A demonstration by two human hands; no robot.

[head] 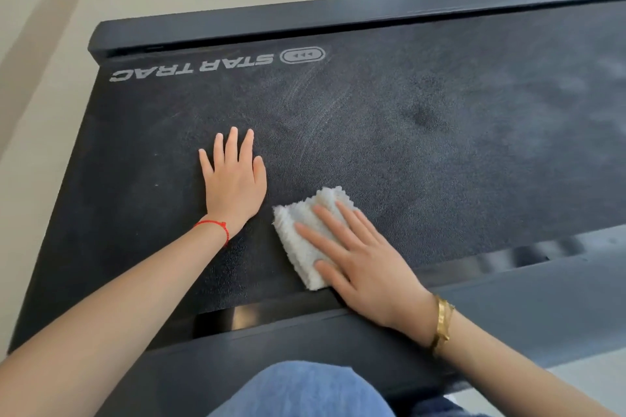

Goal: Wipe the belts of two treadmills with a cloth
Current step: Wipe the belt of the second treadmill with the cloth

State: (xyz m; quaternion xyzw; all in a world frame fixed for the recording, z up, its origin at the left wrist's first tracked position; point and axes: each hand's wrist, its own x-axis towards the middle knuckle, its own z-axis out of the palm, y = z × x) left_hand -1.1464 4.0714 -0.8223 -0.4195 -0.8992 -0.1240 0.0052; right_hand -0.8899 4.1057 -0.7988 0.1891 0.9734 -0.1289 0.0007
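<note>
Dusty black belt (423, 145) over pale floor (50, 27). Left hand (235, 181) flat, fingers spread, on belt. Right hand (364, 262) flat, pressing white cloth (305, 230).

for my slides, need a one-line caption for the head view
Right hand presses folded white fluffy cloth on dusty black treadmill belt; left hand rests flat.

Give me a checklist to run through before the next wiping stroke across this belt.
1. White cloth lies flat on the treadmill belt: ok.
2. Right hand presses the cloth with straight fingers: ok.
3. Left hand rests flat on the belt, clear of the cloth: ok.
4. Nothing lies on the belt in the stroke's way: ok.
5. Belt still shows pale dusty streaks to wipe: not ok.
6. Cloth underside clean: cannot tell.
</note>
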